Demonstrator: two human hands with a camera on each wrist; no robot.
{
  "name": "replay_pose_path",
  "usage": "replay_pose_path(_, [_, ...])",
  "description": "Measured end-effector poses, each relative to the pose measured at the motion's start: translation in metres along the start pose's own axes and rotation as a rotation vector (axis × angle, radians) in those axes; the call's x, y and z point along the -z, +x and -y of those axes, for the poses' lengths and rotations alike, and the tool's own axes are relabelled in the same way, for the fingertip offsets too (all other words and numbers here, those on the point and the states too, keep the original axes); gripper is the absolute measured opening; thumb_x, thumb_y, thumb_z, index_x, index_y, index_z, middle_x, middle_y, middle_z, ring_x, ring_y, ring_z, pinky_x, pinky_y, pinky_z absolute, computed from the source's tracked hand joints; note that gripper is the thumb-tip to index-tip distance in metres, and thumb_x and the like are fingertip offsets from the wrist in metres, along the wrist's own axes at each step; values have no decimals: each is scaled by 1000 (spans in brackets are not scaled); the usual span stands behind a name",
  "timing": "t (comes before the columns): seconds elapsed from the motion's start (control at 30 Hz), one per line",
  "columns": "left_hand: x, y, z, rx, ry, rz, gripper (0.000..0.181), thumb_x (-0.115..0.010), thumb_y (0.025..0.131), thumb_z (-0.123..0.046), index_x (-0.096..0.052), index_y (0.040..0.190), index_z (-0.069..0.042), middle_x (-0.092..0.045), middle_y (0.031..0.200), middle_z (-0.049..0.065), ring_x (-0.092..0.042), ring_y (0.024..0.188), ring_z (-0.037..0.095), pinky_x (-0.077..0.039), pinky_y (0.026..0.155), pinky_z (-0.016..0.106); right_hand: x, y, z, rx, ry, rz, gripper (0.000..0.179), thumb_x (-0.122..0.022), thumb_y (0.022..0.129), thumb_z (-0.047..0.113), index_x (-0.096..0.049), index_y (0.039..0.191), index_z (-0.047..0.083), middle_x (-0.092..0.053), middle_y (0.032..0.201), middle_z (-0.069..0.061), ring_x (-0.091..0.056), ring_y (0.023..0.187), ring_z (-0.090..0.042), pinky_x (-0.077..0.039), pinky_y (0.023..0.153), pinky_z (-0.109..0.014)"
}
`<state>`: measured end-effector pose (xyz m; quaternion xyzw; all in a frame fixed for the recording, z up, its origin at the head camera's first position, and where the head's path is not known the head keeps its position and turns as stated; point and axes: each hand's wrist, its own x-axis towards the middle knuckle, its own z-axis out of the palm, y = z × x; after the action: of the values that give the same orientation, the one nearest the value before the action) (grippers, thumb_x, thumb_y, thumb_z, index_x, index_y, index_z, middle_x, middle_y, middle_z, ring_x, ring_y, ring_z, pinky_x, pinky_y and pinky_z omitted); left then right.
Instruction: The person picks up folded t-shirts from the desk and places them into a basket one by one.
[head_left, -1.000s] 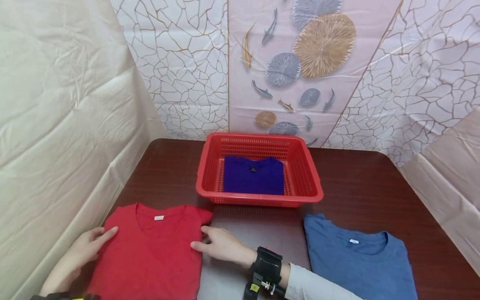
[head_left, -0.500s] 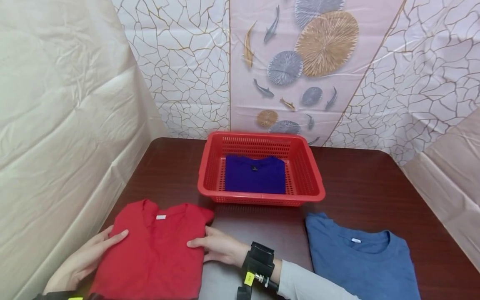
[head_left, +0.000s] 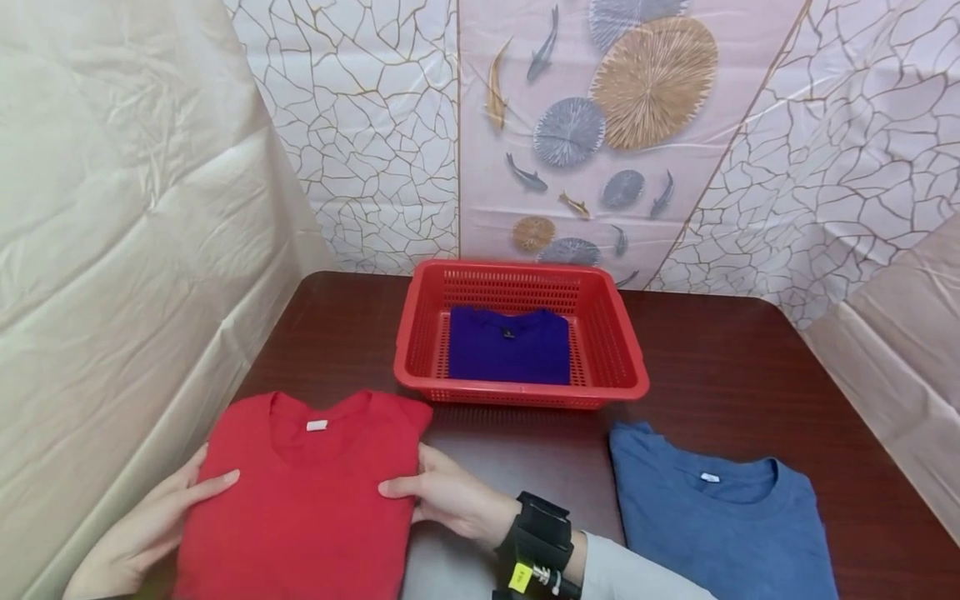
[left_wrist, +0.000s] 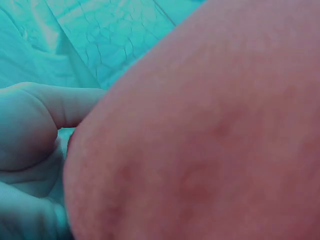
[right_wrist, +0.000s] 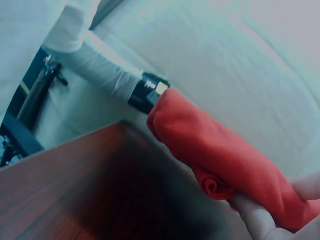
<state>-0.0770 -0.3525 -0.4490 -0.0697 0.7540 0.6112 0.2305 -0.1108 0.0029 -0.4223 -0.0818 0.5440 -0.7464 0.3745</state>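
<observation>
since the left hand (head_left: pixel 153 518) and right hand (head_left: pixel 456 494) pinch opposite sides of the folded red shirt (head_left: pixel 303 504), i'd call this lifting — next move needs both sides level imo

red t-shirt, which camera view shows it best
The head view: it shows most of the red t-shirt, white label included. The right wrist view shows only a folded side edge; the left wrist view, just a blurred close-up.
</observation>
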Motion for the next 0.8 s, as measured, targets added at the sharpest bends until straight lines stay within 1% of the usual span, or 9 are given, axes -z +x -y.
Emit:
replay_pose_path(0.1, [-1,-7,-13,-16,-18,17,64,-40,98,-33,4,143,-49,9,155,-2,-7,131,26,-31,96,51,-3,-11,14,22,3,9,42,-61,84,5,-47,124,7,-63,111,-7,-60,98,-22,-54,77,-40])
replay_pose_path(0.2, [-5,-12,-29,-36,-60,38,62,-38,99,-32,0,144,-48,1,154,-4,-19,129,17,-37,95,45,-3,-21,29,48,2,15,44,-61,84,7,-46,126,7,-63,113,-8,-60,99,-23,-54,75,-37])
replay_pose_path(0.37, [-15,-18,-56,-8,-126,44,62,-40,98,-33,-2,144,-48,-6,153,-6,-35,121,6,-45,92,37,5,-33,50,68,-17,-14,46,-62,84,9,-46,127,6,-64,114,-10,-61,100,-25,-55,74,-35])
replay_pose_path(0.5, [-25,-12,-78,-32,-233,96,61,-42,98,-28,-7,147,-42,-21,151,-1,-48,116,16,-51,85,36,17,-43,67,61,-34,-41,47,-63,84,10,-45,127,6,-64,113,-9,-61,100,-25,-56,75,-33])
replay_pose_path(0.6, [-35,-4,-96,-24,-306,121,62,-45,96,-27,-12,147,-37,-28,149,4,-49,116,24,-53,84,38,28,-50,79,68,-36,-58,47,-63,84,10,-44,127,6,-65,112,-7,-60,101,-25,-55,76,-33])
replay_pose_path(0.67, [-42,2,-108,-7,-299,104,67,-49,94,-30,-10,148,-36,-24,150,4,-46,119,25,-53,85,37,36,-55,86,76,-44,-75,46,-63,84,10,-45,126,5,-66,107,-5,-61,99,-23,-56,75,-32])
replay_pose_path(0.7, [-45,4,-113,8,-277,83,70,-52,93,-32,-9,148,-36,-24,150,3,-48,116,23,-54,79,33,40,-57,89,83,-47,-82,45,-63,84,10,-45,125,5,-66,104,-4,-62,97,-23,-56,74,-32])
replay_pose_path(0.77, [-51,10,-122,9,-257,71,74,-54,91,-34,-6,149,-34,-26,150,3,-52,109,20,-54,76,31,48,-62,95,92,-51,-98,44,-63,84,10,-45,124,4,-67,102,-3,-63,96,-23,-56,75,-32])
replay_pose_path(0.8, [-54,13,-126,7,-228,54,79,-56,90,-37,-4,149,-34,-22,151,1,-52,109,17,-54,69,26,52,-65,98,96,-53,-101,44,-63,84,10,-45,124,3,-67,101,-3,-63,95,-23,-56,75,-33])
